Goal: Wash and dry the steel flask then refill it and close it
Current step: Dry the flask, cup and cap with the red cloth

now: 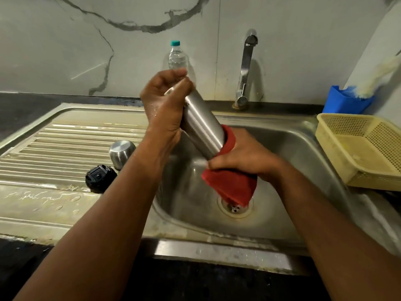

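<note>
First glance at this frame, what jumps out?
The steel flask, held tilted over the sink: the left hand grips its upper end, while the right hand wraps a red cloth round its lower end. On the draining board at left lie a steel cup and a black lid.

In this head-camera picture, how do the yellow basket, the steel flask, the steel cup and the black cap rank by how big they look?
Largest to smallest as they look:
1. yellow basket, partly cut off at the edge
2. steel flask, ends hidden by the left hand and red cloth
3. steel cup and black cap: too alike to rank.
</note>
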`<state>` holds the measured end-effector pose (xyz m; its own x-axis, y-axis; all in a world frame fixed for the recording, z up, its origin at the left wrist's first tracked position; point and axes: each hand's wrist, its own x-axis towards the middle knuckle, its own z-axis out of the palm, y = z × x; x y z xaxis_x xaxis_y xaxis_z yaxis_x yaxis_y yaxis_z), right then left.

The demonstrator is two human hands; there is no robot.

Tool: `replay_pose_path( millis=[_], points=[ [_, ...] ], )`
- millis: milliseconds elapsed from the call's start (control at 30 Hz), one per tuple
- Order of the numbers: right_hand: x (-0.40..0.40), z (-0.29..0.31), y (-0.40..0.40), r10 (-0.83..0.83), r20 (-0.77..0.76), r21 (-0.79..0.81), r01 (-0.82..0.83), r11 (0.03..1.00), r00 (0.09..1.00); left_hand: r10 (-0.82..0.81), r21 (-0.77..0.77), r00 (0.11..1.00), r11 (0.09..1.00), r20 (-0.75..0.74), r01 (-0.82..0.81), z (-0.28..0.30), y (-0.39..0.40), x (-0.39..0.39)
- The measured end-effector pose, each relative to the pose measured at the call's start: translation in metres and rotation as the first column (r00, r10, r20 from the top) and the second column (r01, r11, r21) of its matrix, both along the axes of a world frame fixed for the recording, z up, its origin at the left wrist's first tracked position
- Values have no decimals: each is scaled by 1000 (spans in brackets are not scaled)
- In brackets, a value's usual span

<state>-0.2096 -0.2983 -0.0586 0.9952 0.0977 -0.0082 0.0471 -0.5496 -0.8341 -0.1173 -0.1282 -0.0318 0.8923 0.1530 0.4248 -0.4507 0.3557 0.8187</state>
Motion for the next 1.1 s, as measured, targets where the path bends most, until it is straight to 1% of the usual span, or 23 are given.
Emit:
replay_pose_path(
  millis=[33,67,100,133,167,233,267,300,333,367,400,433,500,533,567,600,667,767,867,933,1000,1033,1100],
  points=[
    [0,-2,2,-83,114,-225,107,969,990,124,22,992,992,-24,-124,-1,0,0],
    [0,-3,3,-133,206,-370,203,907,969,214,33,976,977,-50,-213,-2,-1,-1],
    [1,-5,4,-159,261,-426,262,866,952,270,41,961,963,-62,-268,-2,-3,-3],
    [2,-7,3,-165,275,-414,271,869,947,288,50,957,957,-46,-285,-1,-4,-4],
    [3,-8,1,-151,248,-351,234,907,957,262,62,965,963,3,-261,1,-4,-4],
    [6,-12,-7,-53,83,-70,58,996,995,98,102,984,988,151,-114,4,-1,-3],
    [4,-12,-11,52,-41,114,-47,992,998,-2,118,977,993,215,-24,5,2,-3],
    [2,-13,-14,165,-162,277,-115,954,973,-93,130,962,990,256,61,5,5,-3],
    [1,-12,-16,258,-245,388,-149,910,935,-163,134,949,982,271,130,5,7,-4],
    [-1,-11,-17,295,-278,442,-151,884,914,-202,138,941,976,271,170,5,10,-4],
    [-1,-9,-16,274,-265,446,-134,885,925,-208,142,942,974,264,176,6,13,-3],
    [0,-7,-15,191,-209,405,-93,910,959,-199,158,947,974,254,162,7,18,-2],
    [1,0,-12,-72,20,173,68,983,997,-201,292,951,948,233,129,12,29,1],
    [0,2,-11,-189,152,21,188,982,970,-219,415,950,903,222,111,15,35,3],
    [-1,3,-11,-265,259,-108,301,948,929,-231,547,951,833,205,84,17,41,3],
    [-2,4,-12,-310,334,-206,389,898,890,-233,660,953,750,192,50,19,47,3],
    [-4,3,-14,-330,444,-333,496,802,833,-240,793,950,609,200,-13,22,52,-1],
    [-3,1,-19,-276,574,-432,572,698,771,-212,903,952,414,219,-116,27,54,-5],
    [-4,1,-24,-179,628,-481,559,675,757,-156,974,963,97,219,-205,31,49,-11],
    [-4,-1,-26,-128,628,-505,528,683,767,-158,959,954,-82,256,-271,27,35,-19],
    [-4,-4,-27,-119,627,-478,501,722,770,-186,929,932,-148,310,-339,18,18,-24],
    [-4,-4,-27,-130,630,-441,490,752,766,-189,927,929,-143,317,-346,13,12,-24],
    [-3,-3,-26,-178,636,-338,478,811,751,-161,944,939,-84,303,-319,5,7,-23]
  ],
)
